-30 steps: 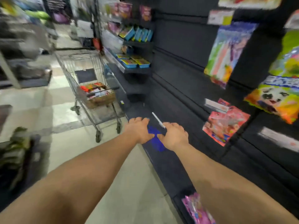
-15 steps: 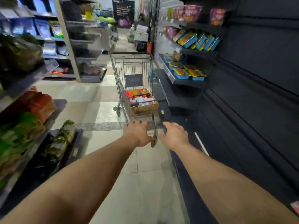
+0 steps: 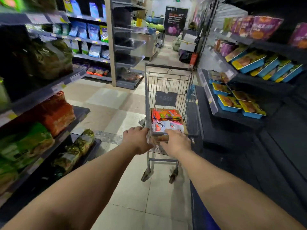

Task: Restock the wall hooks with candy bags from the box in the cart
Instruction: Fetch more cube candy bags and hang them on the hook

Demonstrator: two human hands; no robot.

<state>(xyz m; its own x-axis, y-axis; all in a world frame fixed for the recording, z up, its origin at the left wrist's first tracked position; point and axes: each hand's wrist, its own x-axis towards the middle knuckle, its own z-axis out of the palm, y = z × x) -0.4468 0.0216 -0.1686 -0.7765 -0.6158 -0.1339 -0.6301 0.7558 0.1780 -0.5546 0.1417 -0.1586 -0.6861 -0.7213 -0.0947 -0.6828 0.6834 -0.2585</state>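
We see a store aisle with stocked shelves on the left and dark shelving holding blue trays on the right. A wire shopping cart stands in the middle, just beside the right shelving. In its basket sits a cardboard box filled with candy bags, red and orange ones far, white ones near. Both our arms stretch straight forward. Our left hand rests at the cart's near left corner, our right hand at the near edge; we cannot tell whether the fingers grip anything.
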